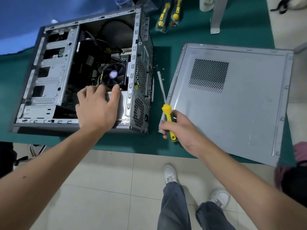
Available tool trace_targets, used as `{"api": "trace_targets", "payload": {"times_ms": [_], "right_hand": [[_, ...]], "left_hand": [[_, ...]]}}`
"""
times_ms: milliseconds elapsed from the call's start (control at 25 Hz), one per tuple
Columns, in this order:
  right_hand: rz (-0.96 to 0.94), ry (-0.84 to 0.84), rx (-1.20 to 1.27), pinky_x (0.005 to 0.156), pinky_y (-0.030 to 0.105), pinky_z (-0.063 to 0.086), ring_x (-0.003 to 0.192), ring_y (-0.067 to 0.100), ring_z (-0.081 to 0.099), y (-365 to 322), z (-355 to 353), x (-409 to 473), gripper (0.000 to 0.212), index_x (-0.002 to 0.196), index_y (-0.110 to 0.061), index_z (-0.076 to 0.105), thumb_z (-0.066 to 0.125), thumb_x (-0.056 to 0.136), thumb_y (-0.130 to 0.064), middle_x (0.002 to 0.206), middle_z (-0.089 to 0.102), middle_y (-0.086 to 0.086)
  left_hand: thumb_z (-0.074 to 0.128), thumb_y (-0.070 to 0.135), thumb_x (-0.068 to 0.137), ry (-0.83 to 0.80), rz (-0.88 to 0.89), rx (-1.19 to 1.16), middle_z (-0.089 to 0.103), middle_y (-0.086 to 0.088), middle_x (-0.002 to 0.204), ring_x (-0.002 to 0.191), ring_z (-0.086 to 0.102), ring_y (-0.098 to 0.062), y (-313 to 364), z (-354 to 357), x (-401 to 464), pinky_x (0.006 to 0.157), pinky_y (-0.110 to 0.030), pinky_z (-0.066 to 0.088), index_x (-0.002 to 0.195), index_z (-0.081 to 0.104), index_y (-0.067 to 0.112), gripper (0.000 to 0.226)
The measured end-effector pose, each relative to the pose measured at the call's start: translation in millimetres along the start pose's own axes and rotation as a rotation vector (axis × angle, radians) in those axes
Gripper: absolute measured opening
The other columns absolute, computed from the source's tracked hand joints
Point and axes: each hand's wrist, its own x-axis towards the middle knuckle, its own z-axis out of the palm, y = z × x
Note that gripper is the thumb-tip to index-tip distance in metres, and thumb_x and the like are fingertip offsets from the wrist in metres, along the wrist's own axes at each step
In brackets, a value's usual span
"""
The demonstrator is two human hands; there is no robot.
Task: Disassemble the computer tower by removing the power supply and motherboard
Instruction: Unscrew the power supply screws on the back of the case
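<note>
We are gripping the power supply (122, 103) with our left hand (96, 107), at the case's (49, 77) near corner, likely to work it free. Our right hand (181, 128) is clutching the screwdriver (168, 121), keeping it ready near the table's (149, 145) front edge.

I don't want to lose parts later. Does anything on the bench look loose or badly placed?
Yes. A few small loose screws lie scattered on the green mat between the open case and the removed side panel, easy to knock away. The panel's near corner also overhangs the table edge.
</note>
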Motion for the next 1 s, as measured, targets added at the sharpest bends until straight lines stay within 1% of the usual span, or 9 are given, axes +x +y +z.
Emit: {"api": "trace_targets", "payload": {"times_ms": [120,200,320,480,640,720,840,920,1000], "right_hand": [[-0.076,0.188,-0.055,0.048,0.026,0.046,0.049,0.012,0.053,-5.8,19.9,28.0,0.009,0.082,-0.017,0.058,0.067,0.083,-0.018,0.059,0.055,-0.004],[-0.107,0.253,-0.12,0.048,0.027,0.049,0.046,0.012,0.054,-5.4,28.4,42.5,0.013,0.086,-0.011,0.063,0.069,0.085,-0.023,0.06,0.055,-0.002],[-0.144,0.262,-0.178,0.046,0.029,0.053,0.045,0.011,0.055,-1.4,40.0,51.7,0.02,0.087,-0.007,0.065,0.07,0.088,-0.026,0.065,0.059,0.007],[-0.184,0.287,-0.166,0.053,0.038,0.057,0.049,0.013,0.058,-1.5,45.5,56.0,0.016,0.085,-0.011,0.066,0.068,0.091,-0.026,0.077,0.065,0.021],[-0.21,0.264,-0.215,0.055,0.042,0.058,0.051,0.016,0.059,-3.7,44.3,57.2,0.015,0.084,-0.013,0.066,0.067,0.091,-0.026,0.075,0.064,0.02],[-0.209,0.252,-0.232,0.057,0.049,0.058,0.052,0.019,0.059,-6.0,44.8,58.0,0.017,0.085,-0.009,0.064,0.066,0.092,-0.025,0.071,0.062,0.019],[-0.207,0.222,-0.302,0.06,0.054,0.056,0.063,0.035,0.063,-6.7,47.2,60.5,0.019,0.089,-0.008,0.06,0.063,0.093,-0.026,0.074,0.062,0.017],[-0.228,0.211,-0.364,0.062,0.053,0.055,0.072,0.041,0.062,-7.3,49.0,60.5,0.02,0.09,-0.008,0.057,0.061,0.092,-0.028,0.08,0.062,0.019],[-0.264,0.217,-0.427,0.059,0.046,0.055,0.067,0.036,0.06,-7.9,48.5,60.1,0.019,0.086,-0.011,0.055,0.061,0.091,-0.028,0.076,0.062,0.015]], "left_hand": [[0.016,0.071,0.089,-0.002,-0.007,-0.013,0.053,-0.009,0.125,0.13,0.031,-0.027,1.0,0.1,-0.3,0.095,-0.052,0.034,0.095,0.055,0.02,0.064],[0.017,0.071,0.089,-0.005,-0.013,-0.02,0.054,-0.008,0.122,0.13,0.031,-0.026,1.3,0.1,-0.3,0.094,-0.051,0.035,0.093,0.054,0.02,0.063],[0.017,0.071,0.089,-0.002,-0.016,-0.02,0.054,-0.007,0.119,0.128,0.032,-0.026,1.4,0.5,-0.1,0.094,-0.051,0.035,0.09,0.052,0.02,0.062],[0.018,0.072,0.089,0.008,-0.015,-0.022,0.054,-0.006,0.117,0.128,0.032,-0.025,1.4,1.6,-0.6,0.093,-0.051,0.035,0.086,0.049,0.022,0.059],[0.017,0.072,0.089,0.006,-0.016,-0.023,0.054,-0.006,0.117,0.129,0.032,-0.027,2.1,0.7,-0.5,0.093,-0.052,0.035,0.085,0.049,0.021,0.06],[0.016,0.072,0.088,0.003,-0.016,-0.015,0.054,-0.007,0.117,0.13,0.031,-0.027,2.7,-0.2,-0.6,0.094,-0.052,0.035,0.086,0.049,0.021,0.061],[0.016,0.072,0.088,-0.001,-0.017,-0.019,0.054,-0.007,0.117,0.13,0.031,-0.027,3.3,-0.8,-0.8,0.095,-0.053,0.036,0.088,0.049,0.021,0.06],[0.017,0.071,0.088,-0.001,-0.016,-0.026,0.054,-0.007,0.117,0.13,0.032,-0.027,3.8,-1.8,-1.3,0.095,-0.053,0.036,0.088,0.051,0.02,0.061],[0.018,0.071,0.089,0.001,-0.016,-0.03,0.055,-0.006,0.115,0.13,0.032,-0.027,3.7,-2.2,-1.5,0.094,-0.052,0.036,0.085,0.05,0.019,0.061]]}}
